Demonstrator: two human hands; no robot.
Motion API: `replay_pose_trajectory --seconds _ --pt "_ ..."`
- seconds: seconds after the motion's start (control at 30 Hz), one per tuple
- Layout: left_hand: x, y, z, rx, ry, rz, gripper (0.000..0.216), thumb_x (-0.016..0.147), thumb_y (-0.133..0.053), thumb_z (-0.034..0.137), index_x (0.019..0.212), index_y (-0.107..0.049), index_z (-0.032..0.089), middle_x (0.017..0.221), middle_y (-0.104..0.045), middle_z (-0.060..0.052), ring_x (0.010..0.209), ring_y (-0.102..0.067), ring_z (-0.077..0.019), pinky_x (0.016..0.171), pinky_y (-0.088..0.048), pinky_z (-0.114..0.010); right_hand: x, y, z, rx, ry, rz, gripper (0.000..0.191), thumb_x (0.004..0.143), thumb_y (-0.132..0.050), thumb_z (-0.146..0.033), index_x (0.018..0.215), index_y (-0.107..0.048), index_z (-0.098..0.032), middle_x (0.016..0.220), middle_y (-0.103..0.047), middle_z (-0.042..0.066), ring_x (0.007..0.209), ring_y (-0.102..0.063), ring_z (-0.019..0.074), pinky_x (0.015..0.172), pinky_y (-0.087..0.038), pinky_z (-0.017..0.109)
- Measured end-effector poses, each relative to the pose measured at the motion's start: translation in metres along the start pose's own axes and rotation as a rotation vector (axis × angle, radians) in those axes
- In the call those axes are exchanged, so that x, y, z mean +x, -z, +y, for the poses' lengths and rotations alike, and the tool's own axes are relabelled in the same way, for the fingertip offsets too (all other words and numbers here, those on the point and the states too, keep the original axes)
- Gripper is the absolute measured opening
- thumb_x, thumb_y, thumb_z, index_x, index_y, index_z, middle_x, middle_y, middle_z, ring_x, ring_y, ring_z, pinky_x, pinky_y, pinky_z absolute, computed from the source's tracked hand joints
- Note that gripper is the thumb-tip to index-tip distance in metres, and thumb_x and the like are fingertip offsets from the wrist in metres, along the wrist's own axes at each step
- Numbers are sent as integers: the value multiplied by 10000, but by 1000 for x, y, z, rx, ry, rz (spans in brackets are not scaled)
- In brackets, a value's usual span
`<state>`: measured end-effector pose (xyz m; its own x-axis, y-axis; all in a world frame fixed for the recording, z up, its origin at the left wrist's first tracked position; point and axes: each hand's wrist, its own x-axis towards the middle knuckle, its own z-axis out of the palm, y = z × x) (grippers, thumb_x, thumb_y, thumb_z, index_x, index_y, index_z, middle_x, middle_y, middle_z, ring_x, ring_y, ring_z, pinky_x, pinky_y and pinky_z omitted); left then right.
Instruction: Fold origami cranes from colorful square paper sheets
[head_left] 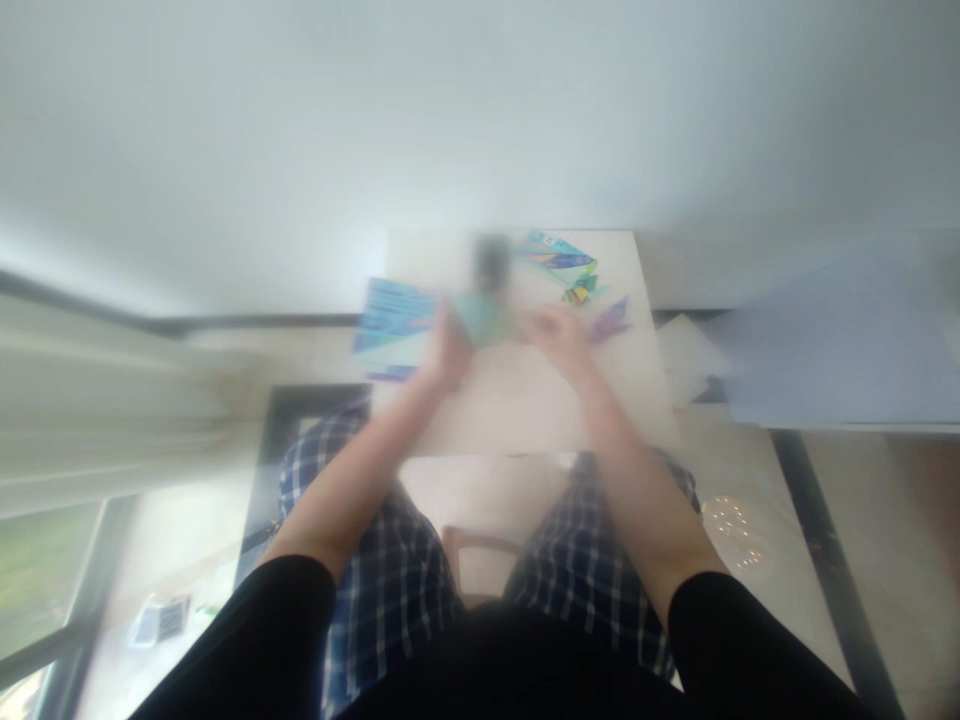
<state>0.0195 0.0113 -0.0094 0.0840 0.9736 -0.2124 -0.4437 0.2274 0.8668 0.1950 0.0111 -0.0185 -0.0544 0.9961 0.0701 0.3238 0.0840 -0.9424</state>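
The whole view is smeared by motion. My left hand (448,352) and my right hand (555,335) meet over a small pale table (525,400), on either side of a pale teal sheet of paper (487,318). Both hands seem to touch the sheet, but their fingers are too blurred to read. A blue patterned sheet (390,318) lies just left of my left hand. Folded coloured paper pieces lie beyond my right hand: a blue one (559,257), a small green-yellow one (579,291) and a purple one (611,320).
A dark blurred object (491,260) stands at the table's far edge. A large pale blue-grey surface (840,350) fills the right side. My checked trouser legs (390,560) and a wooden stool seat (480,560) show below. Left of me is a window frame (90,560).
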Motion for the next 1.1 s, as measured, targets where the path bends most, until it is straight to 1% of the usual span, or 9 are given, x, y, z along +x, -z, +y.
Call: replay_pose_trajectory --seconds 0.07,0.13,0.3,0.37,0.47,0.6,0.7,0.87,1.1 --pt "1 2 0 40 -31 29 609 901 -400 659 1275 -575 212 1234 -665 -72 1332 -488 -292 1111 -395 -446 0 -1 -2 -28 10 45 299 771 -658 -479 723 -659 -184 704 -672 5 691 -637 148 687 -533 281" --pt "3 8 -2 132 -86 42 561 901 -439 624 1274 -585 231 1253 -658 -58 1355 -463 -285 1128 -381 -435 1 -1 -2 -26 21 59 260 773 -656 -447 740 -653 -189 729 -676 5 706 -636 143 695 -528 272" --pt "6 30 -10 491 -265 60 407 814 -663 456 1159 -675 239 1337 -609 -64 1416 -370 -302 1198 -263 -404 5 -4 3 90 27 32 209 733 -686 -402 806 -654 -209 846 -700 19 810 -656 158 775 -547 300" --pt "8 35 -10 570 -308 86 405 806 -679 424 1158 -675 223 1379 -578 -70 1431 -341 -306 1215 -210 -410 6 -6 6 173 12 13 279 676 -739 -412 859 -652 -221 939 -708 28 907 -660 178 849 -549 331" --pt "10 38 -9 627 -328 123 403 824 -662 392 1180 -658 204 1409 -553 -82 1449 -301 -307 1225 -166 -420 6 -9 8 339 -35 -35 474 596 -802 -451 988 -625 -255 1047 -702 24 1004 -649 189 913 -543 362" --pt "9 34 -7 695 -331 97 361 787 -707 323 1111 -678 166 1370 -580 -133 1430 -337 -321 1221 -184 -420 2 -18 7 560 -162 -125 685 536 -836 -500 1130 -551 -312 937 -712 -26 871 -674 155 847 -571 356" --pt "5 25 -6 607 -310 88 314 803 -700 339 1068 -689 171 1303 -631 -123 1375 -430 -306 1193 -269 -407 1 -24 6 632 -217 -56 676 491 -859 -484 1067 -561 -292 904 -712 -36 830 -678 142 832 -574 346" --pt "-1 14 -7 310 -226 184 281 867 -635 410 1043 -699 200 1165 -703 -57 1252 -565 -256 1091 -433 -374 5 -24 9 603 -267 48 644 464 -865 -458 1001 -569 -263 803 -704 -42 742 -670 137 764 -578 338" --pt "-2 15 -8 232 -150 190 305 852 -647 429 1075 -702 228 1192 -698 -26 1292 -534 -249 1103 -432 -367 5 -23 13 563 -247 63 658 478 -851 -443 1032 -549 -256 786 -695 -49 732 -669 132 758 -569 329"
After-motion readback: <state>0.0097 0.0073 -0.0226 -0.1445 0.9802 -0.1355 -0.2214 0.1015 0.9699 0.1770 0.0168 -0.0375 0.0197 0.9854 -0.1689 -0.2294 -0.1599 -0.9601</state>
